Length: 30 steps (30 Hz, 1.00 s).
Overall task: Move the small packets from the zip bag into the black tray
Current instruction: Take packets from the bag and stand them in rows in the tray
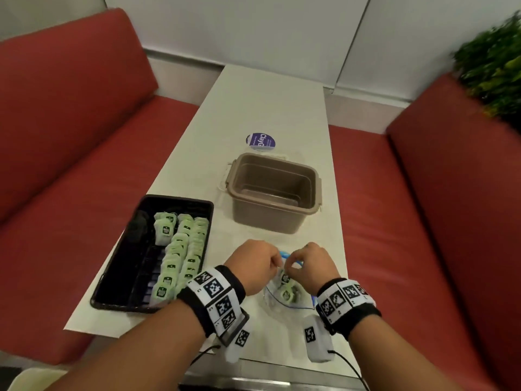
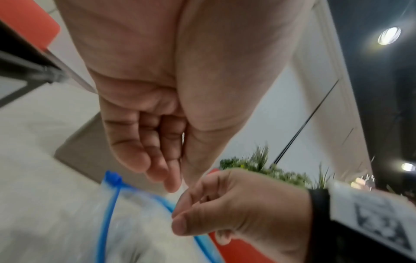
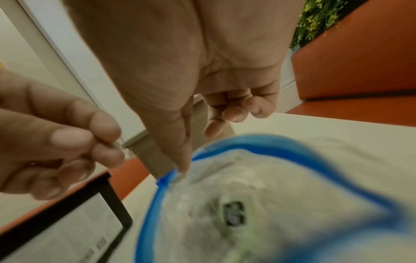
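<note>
The clear zip bag (image 1: 277,299) with a blue zip strip lies on the near middle of the white table (image 1: 267,103). Its mouth gapes in the right wrist view, and a green packet (image 3: 234,213) shows inside. My left hand (image 1: 274,263) pinches the left side of the bag's rim. My right hand (image 1: 290,268) pinches the right side, its thumb at the blue strip (image 3: 166,179). The black tray (image 1: 180,199) stands to the left, with several green packets (image 1: 183,249) in rows along its right half.
An open brown plastic tub (image 1: 265,218) stands just beyond the hands, and a round purple label (image 1: 260,142) lies behind it. Red sofa seats (image 1: 84,193) flank the narrow table. A green plant (image 1: 493,66) is at the far right.
</note>
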{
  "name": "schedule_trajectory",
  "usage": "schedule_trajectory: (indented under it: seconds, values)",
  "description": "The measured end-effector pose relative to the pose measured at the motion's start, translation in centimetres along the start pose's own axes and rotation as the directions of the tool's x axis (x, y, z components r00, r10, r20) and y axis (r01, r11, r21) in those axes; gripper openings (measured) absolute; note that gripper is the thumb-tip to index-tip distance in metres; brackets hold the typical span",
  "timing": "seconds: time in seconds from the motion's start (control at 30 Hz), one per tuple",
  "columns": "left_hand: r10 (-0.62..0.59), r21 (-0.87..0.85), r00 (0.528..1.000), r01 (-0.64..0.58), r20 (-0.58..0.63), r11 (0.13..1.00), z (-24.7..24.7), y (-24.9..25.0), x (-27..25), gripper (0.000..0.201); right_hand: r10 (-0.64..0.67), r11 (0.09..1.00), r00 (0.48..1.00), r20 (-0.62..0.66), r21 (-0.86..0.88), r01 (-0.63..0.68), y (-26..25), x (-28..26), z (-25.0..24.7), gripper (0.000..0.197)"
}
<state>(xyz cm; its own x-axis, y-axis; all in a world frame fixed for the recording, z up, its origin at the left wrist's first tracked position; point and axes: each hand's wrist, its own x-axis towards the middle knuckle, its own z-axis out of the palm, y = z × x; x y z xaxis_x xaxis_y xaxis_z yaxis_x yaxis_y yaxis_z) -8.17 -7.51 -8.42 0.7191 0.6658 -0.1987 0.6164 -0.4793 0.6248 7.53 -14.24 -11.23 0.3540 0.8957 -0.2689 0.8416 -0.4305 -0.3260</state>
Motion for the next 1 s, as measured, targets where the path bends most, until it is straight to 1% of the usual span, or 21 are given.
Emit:
schedule_trajectory:
  seconds: [0.07, 0.1, 0.23, 0.3, 0.37, 0.47, 0.67, 0.77, 0.87, 0.93, 1.0]
  values:
    - [-0.046, 0.139, 0.997, 0.036, 0.068, 0.99, 2.8, 0.6, 1.2, 0.023, -0.025, 0.998, 0.998, 0.055, -0.059, 0.028, 2.0, -0.5, 1.1, 0.014]
    - [-0.078, 0.21, 0.994, 0.059, 0.082, 0.976, 3.9, 0.7, 1.7, 0.024, -0.025, 0.997, 0.997, 0.076, -0.069, 0.03, 2.7, -0.7, 1.5, 0.019]
    - [-0.194, 0.435, 0.978, 0.14, 0.081, 0.889, 7.4, 0.6, 2.8, 0.02, -0.018, 0.999, 0.992, 0.122, -0.033, 0.022, 4.9, -1.0, 2.7, 0.045]
    - [-0.23, 0.482, 0.972, 0.182, 0.041, 0.857, 8.5, 0.5, 2.7, 0.019, -0.02, 1.0, 0.986, 0.166, 0.01, 0.018, 5.6, -1.1, 3.2, 0.057]
    - [-0.255, 0.511, 0.967, 0.219, 0.001, 0.831, 9.2, 0.4, 2.5, 0.025, -0.02, 0.999, 0.979, 0.203, 0.043, 0.012, 6.1, -1.1, 3.6, 0.068]
    - [-0.257, 0.53, 0.966, 0.227, -0.018, 0.817, 9.6, 0.6, 2.2, 0.031, -0.029, 0.999, 0.979, 0.203, 0.048, 0.019, 6.6, -1.1, 4.1, 0.075]
    - [-0.294, 0.563, 0.956, 0.234, 0.016, 0.793, 9.5, 0.4, 2.4, 0.037, -0.073, 0.997, 0.981, 0.18, -0.003, 0.075, 7.0, -0.7, 4.2, 0.074]
    - [-0.271, 0.572, 0.962, 0.202, 0.037, 0.795, 9.1, 0.6, 2.6, 0.03, -0.116, 0.991, 0.981, 0.152, -0.046, 0.125, 7.1, -0.6, 4.0, 0.071]
    - [-0.216, 0.573, 0.974, 0.139, 0.068, 0.808, 8.9, 0.7, 2.4, 0.021, -0.173, 0.977, 0.979, 0.11, -0.103, 0.185, 6.9, -0.6, 3.8, 0.062]
    - [-0.209, 0.546, 0.975, 0.133, 0.079, 0.827, 8.9, 0.6, 2.2, 0.018, -0.185, 0.978, 0.979, 0.09, -0.084, 0.193, 6.7, -0.6, 3.7, 0.052]
    - [-0.221, 0.494, 0.972, 0.152, 0.084, 0.856, 8.9, 0.5, 2.0, 0.02, -0.17, 0.984, 0.981, 0.095, -0.029, 0.174, 6.7, -0.6, 3.8, 0.042]
